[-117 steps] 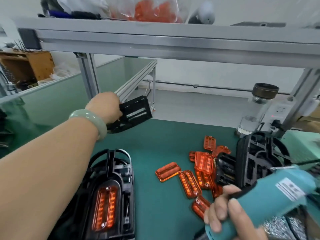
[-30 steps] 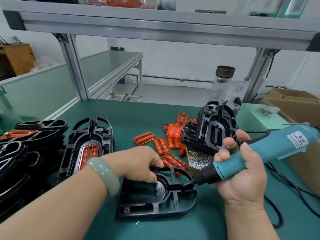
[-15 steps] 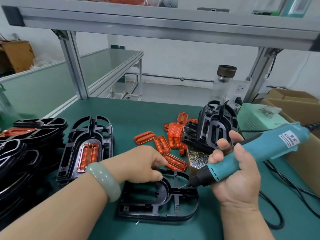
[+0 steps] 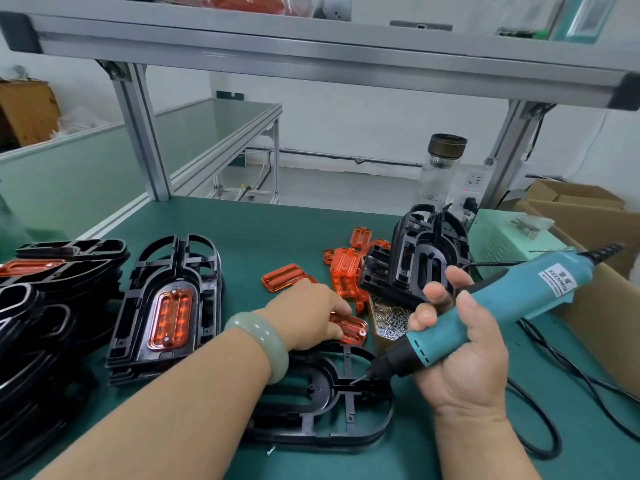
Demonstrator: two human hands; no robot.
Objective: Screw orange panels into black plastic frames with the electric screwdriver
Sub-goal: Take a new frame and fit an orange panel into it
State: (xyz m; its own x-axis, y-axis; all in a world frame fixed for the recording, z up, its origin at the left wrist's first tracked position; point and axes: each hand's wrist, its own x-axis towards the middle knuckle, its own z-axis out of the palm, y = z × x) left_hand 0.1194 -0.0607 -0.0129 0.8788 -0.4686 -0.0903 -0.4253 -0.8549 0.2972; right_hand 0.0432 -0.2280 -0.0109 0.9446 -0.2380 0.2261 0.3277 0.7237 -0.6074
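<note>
An empty black plastic frame [image 4: 332, 407] lies flat on the green bench in front of me. My left hand [image 4: 304, 317] reaches just beyond it and its fingers close on an orange panel [image 4: 351, 330] lying on the bench. My right hand [image 4: 457, 344] grips the teal electric screwdriver [image 4: 498, 306], whose bit points down-left over the frame's right part. More orange panels [image 4: 343, 271] lie loose behind my left hand. A frame with an orange panel fitted [image 4: 169, 306] tops a stack at left.
A tray of small screws [image 4: 389, 318] sits between my hands. Black frames [image 4: 422, 258] lean upright behind it, and another stack of frames [image 4: 38, 306] fills the far left. A glass bottle [image 4: 440, 168], a pale green box [image 4: 502, 237] and cardboard boxes [image 4: 588, 209] stand at right. The screwdriver's cable [image 4: 547, 410] loops at right.
My left hand has left the empty frame and moved forward to an orange panel just behind it. The screwdriver has stayed over the frame's right part.
</note>
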